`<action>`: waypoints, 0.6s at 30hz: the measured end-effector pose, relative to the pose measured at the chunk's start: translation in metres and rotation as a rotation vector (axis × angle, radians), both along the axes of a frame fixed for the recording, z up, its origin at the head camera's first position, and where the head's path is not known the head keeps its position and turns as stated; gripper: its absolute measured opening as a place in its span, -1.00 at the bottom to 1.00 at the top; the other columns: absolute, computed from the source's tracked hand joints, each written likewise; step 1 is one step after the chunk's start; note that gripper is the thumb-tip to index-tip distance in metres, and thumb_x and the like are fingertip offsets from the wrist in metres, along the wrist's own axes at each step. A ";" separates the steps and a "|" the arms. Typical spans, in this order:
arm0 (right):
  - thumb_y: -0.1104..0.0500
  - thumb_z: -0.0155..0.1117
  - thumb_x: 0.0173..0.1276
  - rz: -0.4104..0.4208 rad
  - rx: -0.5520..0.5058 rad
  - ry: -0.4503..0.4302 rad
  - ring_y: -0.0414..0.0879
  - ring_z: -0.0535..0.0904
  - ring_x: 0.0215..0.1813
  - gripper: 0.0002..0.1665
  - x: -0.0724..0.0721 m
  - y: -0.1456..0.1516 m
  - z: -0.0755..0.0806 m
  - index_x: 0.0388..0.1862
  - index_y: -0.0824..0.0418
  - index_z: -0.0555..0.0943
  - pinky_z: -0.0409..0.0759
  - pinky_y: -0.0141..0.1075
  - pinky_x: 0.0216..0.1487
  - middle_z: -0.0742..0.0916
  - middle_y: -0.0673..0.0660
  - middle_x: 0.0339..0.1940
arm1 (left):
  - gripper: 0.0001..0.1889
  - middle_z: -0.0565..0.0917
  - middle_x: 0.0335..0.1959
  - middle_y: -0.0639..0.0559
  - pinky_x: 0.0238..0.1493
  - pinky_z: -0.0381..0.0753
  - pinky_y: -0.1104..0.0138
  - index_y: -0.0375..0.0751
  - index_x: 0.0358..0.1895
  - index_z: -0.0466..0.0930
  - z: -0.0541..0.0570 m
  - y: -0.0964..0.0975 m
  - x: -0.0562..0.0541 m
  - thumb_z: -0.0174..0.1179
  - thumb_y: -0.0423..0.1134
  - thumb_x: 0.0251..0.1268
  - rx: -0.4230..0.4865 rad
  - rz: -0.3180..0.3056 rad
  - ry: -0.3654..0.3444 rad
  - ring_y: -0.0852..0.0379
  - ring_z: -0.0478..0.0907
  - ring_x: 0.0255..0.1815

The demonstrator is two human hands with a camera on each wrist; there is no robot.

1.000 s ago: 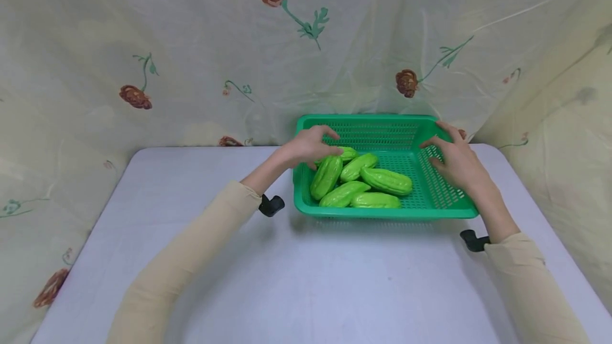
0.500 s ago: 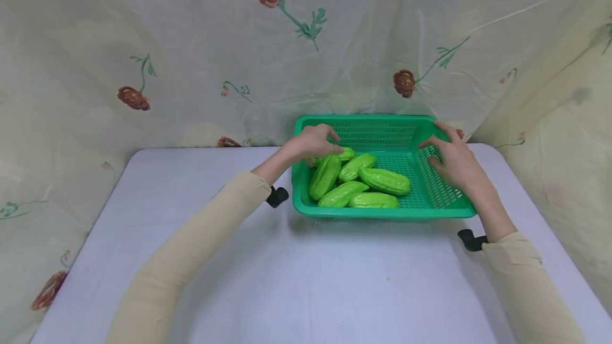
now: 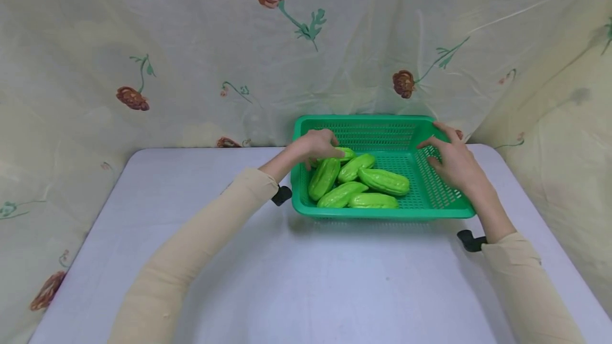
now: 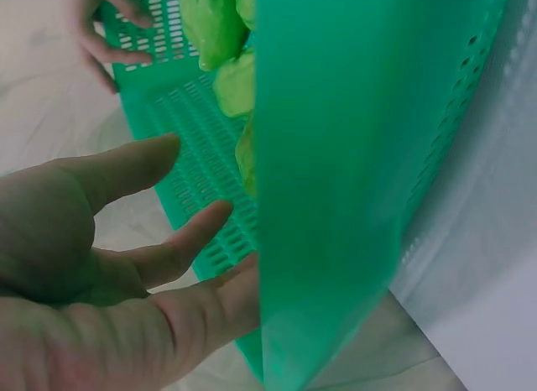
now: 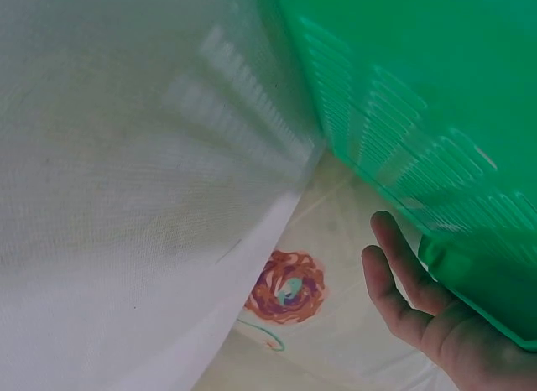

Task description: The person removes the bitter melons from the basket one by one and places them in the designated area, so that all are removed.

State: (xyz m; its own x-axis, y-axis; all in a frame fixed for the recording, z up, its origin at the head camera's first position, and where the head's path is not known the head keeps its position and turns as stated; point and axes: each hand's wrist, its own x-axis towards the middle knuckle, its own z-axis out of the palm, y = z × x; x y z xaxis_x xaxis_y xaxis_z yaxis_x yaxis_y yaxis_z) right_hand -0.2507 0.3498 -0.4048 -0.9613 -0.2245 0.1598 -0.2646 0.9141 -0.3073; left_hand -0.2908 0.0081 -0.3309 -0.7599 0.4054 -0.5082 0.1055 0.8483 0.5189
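Observation:
A green plastic basket [image 3: 382,213] with slotted walls stands at the back of the table. Inside it, mostly on the left, lie several light green, ridged bitter melons [image 3: 384,181]. My left hand [image 3: 315,145] reaches over the basket's left end, just above the melon [image 3: 325,178] there. In the left wrist view that hand [image 4: 75,273] has its fingers apart; some tips pass behind the basket wall, and no melon is seen in its grasp. At the right end my right hand [image 3: 456,166] is spread over the rim. Two of its fingers [image 5: 403,265] extend outside the wall.
The table under a white cloth [image 3: 344,280] extends in front of the basket. Close behind it hangs a flowered curtain [image 3: 191,41], which also runs along both sides. A black wrist mount [image 3: 282,195] sits beside the left cuff, another [image 3: 470,240] beside the right.
My left wrist and forearm have shifted slightly right and the left hand has dipped a little over the melons. The right hand, basket and melons look the same.

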 end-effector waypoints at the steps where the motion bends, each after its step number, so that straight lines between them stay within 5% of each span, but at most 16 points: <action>1: 0.37 0.30 0.55 0.000 -0.001 0.001 0.72 0.34 0.46 -0.62 0.000 0.000 0.000 0.29 0.25 0.67 0.44 0.60 0.24 0.11 0.46 0.78 | -0.35 0.22 0.75 -0.18 0.23 0.80 -0.07 -0.11 0.70 0.25 0.000 0.000 0.000 0.13 -0.01 0.72 -0.010 -0.009 0.010 -0.34 0.61 0.42; 13: 0.37 0.29 0.55 -0.007 -0.007 0.004 0.71 0.34 0.47 -0.63 0.001 -0.002 0.001 0.28 0.25 0.67 0.41 0.62 0.29 0.12 0.44 0.78 | -0.37 0.26 0.68 -0.27 0.07 0.88 0.10 -0.01 0.65 0.34 -0.006 0.006 0.004 0.28 -0.18 0.61 -0.120 -0.063 0.091 -0.15 0.69 0.29; 18: 0.38 0.30 0.55 0.001 -0.003 0.004 0.72 0.35 0.45 -0.63 0.001 -0.002 0.001 0.28 0.26 0.67 0.43 0.61 0.27 0.11 0.45 0.78 | -0.39 0.15 0.74 -0.24 0.05 0.88 0.14 0.02 0.63 0.38 -0.006 0.005 0.005 0.29 -0.19 0.60 -0.105 -0.042 0.088 -0.15 0.56 0.45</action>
State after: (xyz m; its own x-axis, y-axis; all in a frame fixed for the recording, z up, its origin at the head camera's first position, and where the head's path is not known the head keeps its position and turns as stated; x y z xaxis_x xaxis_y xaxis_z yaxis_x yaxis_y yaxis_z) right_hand -0.2496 0.3479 -0.4040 -0.9605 -0.2247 0.1644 -0.2664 0.9131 -0.3086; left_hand -0.2854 0.0126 -0.3365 -0.7867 0.3860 -0.4818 0.1835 0.8914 0.4145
